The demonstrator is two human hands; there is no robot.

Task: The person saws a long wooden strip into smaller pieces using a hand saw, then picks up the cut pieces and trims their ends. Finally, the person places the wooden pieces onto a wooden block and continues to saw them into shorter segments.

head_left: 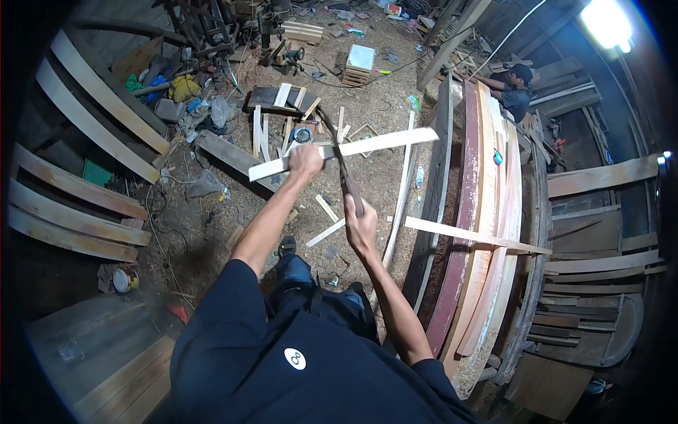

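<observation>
Over the chip-strewn floor [385, 106], both hands are up and busy, with curved boards [106, 106] ranged along the left side and the long tabletop [541, 212] flanking the right. The room to move is the stretch between them, bare arms reaching out ahead of the body; low down in it sit offcuts [326, 231] and a dark beam [236, 164]. The pale strip [388, 143] spans this gap at a slant, its far right end near the tabletop's inner edge in view, though how far above it I can't tell. And the left hand [305, 161] is closed around that strip, toward its left end, knuckles up, elbow bent outward. The right hand [361, 226] is lower and closer in, wrapped tight round the handle of a dark, long-bladed tool [347, 177], which angles up and leftward across the strip. Over on the tabletop, long planks [487, 177] lie side by side, a thin batten [459, 232] crosses them, and a small blue object [498, 157] rests on top; a co-worker [518, 88] bends at the far end. Containers now: a round tin [126, 280] sits at lower left, its contents too small to read.
</observation>
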